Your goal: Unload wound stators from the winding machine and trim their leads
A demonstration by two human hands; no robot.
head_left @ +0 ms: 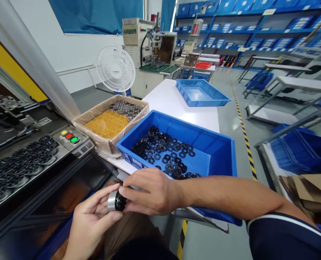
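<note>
Between the fingers and thumb of my left hand point(88, 221) is a short silver metal ring point(112, 201), held over my lap. A black toothed plastic piece point(119, 202) sits against its right end; how far it reaches inside is hidden. My right hand point(153, 191) has its fingers closed on that black piece from the right. Just beyond my right hand, a deep blue bin point(217, 144) contains many loose black plastic rings point(174, 155), heaped mostly toward its left side.
Left of the bin, a plastic-lined carton point(108, 144) contains yellow and dark lattice parts. Black parts point(22, 166) cover the machine ledge beside coloured push buttons point(69, 136). A shallow blue tray point(201, 92) rests on the white table point(160, 94); a fan point(116, 68) stands behind.
</note>
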